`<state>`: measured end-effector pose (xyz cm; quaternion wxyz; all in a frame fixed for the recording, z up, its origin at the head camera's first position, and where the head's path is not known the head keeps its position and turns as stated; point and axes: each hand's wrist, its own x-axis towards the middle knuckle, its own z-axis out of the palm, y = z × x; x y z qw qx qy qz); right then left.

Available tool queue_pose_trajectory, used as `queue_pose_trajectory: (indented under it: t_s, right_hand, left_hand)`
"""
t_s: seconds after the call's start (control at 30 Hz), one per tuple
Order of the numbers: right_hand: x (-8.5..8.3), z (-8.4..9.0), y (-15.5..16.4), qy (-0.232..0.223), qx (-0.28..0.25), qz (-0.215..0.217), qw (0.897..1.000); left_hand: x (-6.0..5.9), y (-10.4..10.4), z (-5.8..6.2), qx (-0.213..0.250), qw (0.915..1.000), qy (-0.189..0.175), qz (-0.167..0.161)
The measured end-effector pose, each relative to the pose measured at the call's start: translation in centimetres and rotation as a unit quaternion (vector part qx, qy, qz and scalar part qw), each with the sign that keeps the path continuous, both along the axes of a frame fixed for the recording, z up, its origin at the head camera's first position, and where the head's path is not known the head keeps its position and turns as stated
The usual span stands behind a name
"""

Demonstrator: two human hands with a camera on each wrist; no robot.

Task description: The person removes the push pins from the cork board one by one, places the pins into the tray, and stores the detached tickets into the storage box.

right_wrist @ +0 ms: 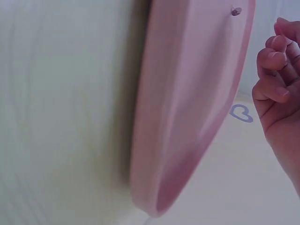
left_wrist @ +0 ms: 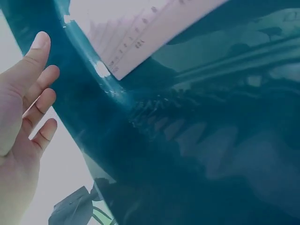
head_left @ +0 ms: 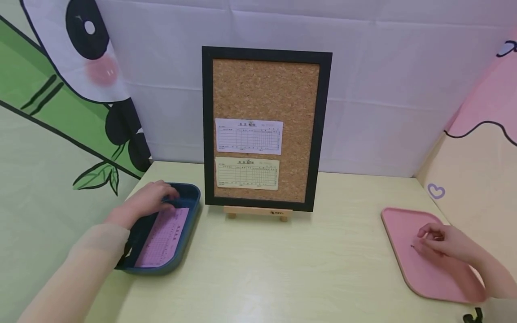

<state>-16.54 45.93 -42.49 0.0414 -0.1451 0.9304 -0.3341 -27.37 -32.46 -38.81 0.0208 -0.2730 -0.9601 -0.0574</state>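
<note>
The left hand is over the deep blue tray, fingers and thumb spread, near the pink printed form lying inside. Over the pink tray, the right hand has its fingers loosely bent – thumb and forefinger apart – beside a small pin. Between the trays, a black-framed corkboard bears a white form above a yellow form.

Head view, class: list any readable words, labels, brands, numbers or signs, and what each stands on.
No word or number reads clearly.
Upper slip on corkboard: printed characters, too small.
Lower yellowish slip: likewise.
Pink slip in blue tray: print too blurred.
Wooden ledge: dark mark, illegible.
Right backdrop: purple heart sign.
</note>
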Motion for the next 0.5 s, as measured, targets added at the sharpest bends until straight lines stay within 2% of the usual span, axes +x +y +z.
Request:
queue_pose_trajectory:
  t_s: [0.23,0.5]
  right_hand:
    - [0.1,1.2,-0.2,0.044,-0.007,-0.002,0.999]
    - [0.1,3.6,-1.6,0.061,-0.009,-0.022,0.998]
  left_hand:
    - [0.6,0.4,0.9,0.018,0.9993,0.031,-0.001]
    - [1.5,1.5,2.6,0.046,0.9968,0.048,0.045]
